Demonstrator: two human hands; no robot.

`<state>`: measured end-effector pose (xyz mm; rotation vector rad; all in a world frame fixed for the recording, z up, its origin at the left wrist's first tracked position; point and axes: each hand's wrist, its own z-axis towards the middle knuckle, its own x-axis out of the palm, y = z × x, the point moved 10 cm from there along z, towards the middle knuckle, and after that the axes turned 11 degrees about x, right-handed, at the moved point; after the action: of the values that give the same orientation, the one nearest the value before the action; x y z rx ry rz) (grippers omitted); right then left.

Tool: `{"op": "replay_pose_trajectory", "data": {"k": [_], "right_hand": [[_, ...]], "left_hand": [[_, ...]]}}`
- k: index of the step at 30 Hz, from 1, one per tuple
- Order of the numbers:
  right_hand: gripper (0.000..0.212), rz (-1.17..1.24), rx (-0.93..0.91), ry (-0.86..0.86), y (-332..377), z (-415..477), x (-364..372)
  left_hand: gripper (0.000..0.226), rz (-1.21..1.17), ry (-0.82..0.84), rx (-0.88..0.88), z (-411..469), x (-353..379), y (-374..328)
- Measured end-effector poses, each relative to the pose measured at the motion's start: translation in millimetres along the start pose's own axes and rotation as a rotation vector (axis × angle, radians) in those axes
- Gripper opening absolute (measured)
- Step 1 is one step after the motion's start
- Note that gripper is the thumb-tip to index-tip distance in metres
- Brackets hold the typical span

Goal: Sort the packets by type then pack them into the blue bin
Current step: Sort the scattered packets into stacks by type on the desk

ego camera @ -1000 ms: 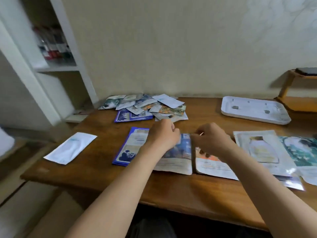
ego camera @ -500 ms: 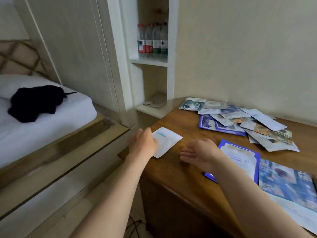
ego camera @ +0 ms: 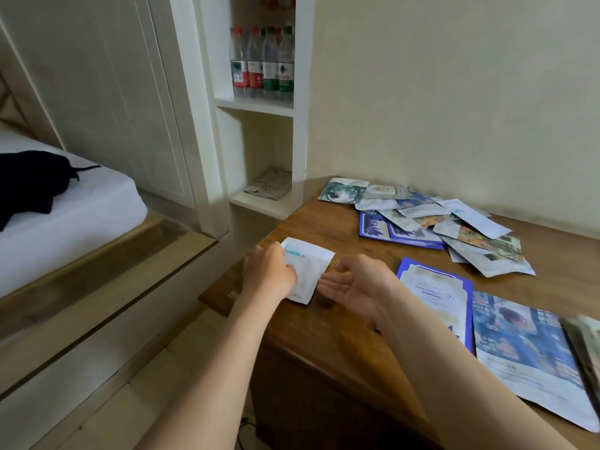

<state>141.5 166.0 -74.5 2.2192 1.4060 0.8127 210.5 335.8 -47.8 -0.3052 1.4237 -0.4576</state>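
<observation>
A white packet (ego camera: 311,267) with a pale blue label lies near the left corner of the wooden table (ego camera: 341,323). My left hand (ego camera: 269,271) rests on its left edge, fingers curled over it. My right hand (ego camera: 355,284) hovers just right of it, palm up, fingers apart, holding nothing. A loose pile of mixed packets (ego camera: 431,222) lies at the back of the table. A blue-bordered packet (ego camera: 435,287) and a blue picture packet (ego camera: 526,352) lie flat to my right. No blue bin is in view.
White shelves (ego camera: 259,105) left of the table hold several water bottles (ego camera: 263,63) and a folded cloth (ego camera: 269,185). A bed (ego camera: 65,216) with a black item (ego camera: 29,180) lies at far left. Floor drops off past the table's left edge.
My view has swung left from the table's middle to its left corner. Both hands left the flat blue packets and moved to the white packet; my left hand now covers its edge.
</observation>
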Motion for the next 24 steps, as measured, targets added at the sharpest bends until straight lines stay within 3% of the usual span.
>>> {"op": "replay_pose_trajectory", "data": {"k": [6,15,21,24], "right_hand": [[0.011,-0.062,-0.103,-0.063,13.1,-12.1,-36.3],[0.019,-0.127,-0.224,-0.16,25.1,-35.0,-100.3],[0.01,-0.257,-0.311,-0.137,40.9,-59.6,-118.4],[0.011,-0.295,-0.354,-0.144,57.4,-68.0,-140.5]], "left_hand": [[0.034,-0.188,-0.001,-0.014,-11.5,9.3,-29.5],[0.04,-0.055,0.034,0.074,-29.0,36.2,-90.3],[0.017,-0.008,0.002,0.07,-24.7,21.3,-99.2],[0.016,-0.049,0.004,0.137,-18.5,21.8,-119.8]]}}
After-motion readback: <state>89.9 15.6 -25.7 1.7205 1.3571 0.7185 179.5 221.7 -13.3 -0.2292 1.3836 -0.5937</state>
